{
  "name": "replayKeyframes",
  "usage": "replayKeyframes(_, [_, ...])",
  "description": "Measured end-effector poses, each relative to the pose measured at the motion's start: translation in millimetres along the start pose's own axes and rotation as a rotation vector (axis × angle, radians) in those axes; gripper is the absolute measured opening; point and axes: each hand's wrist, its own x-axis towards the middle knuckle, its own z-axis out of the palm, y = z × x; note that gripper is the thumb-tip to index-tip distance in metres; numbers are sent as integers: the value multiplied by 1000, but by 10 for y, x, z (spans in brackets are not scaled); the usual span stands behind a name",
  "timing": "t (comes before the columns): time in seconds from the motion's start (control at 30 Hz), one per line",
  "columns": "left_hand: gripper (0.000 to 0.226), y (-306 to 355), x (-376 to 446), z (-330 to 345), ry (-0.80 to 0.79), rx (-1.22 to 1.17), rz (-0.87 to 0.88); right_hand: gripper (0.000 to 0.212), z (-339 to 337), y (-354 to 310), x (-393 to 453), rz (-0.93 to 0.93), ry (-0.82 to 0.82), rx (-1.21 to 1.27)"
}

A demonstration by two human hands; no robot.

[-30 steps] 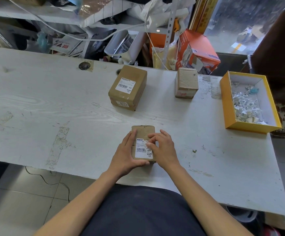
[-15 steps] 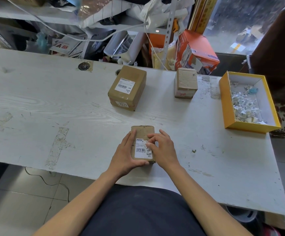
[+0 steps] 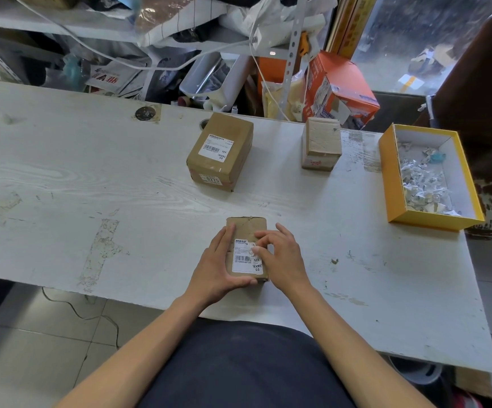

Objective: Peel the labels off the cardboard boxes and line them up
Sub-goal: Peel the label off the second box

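A small brown cardboard box (image 3: 246, 228) lies flat near the front edge of the white table (image 3: 91, 184). A white barcode label (image 3: 244, 260) is stuck on its top. My left hand (image 3: 219, 269) grips the box's left side, thumb curled under its near end. The fingertips of my right hand (image 3: 280, 256) pick at the label's right edge, which looks slightly lifted and crumpled. Farther back stand a bigger brown box (image 3: 222, 150) with a white label on top and another on its front, and a small pale box (image 3: 322, 145) without a top label.
A yellow tray (image 3: 392, 184) holding several crumpled label scraps sits at the table's right end. Shelves with bags, cables and an orange carton (image 3: 337, 83) crowd the space behind the table. Tiled floor lies below the near edge.
My right fingers have curled tighter onto the label's right edge, which now looks a little crumpled. The box and my left hand stay where they were.
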Motion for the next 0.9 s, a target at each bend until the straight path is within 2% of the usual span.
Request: replayKeyframes(0.9, [128,-24,0,2,6,-13,3,9,3,30,-10,-11,1,14])
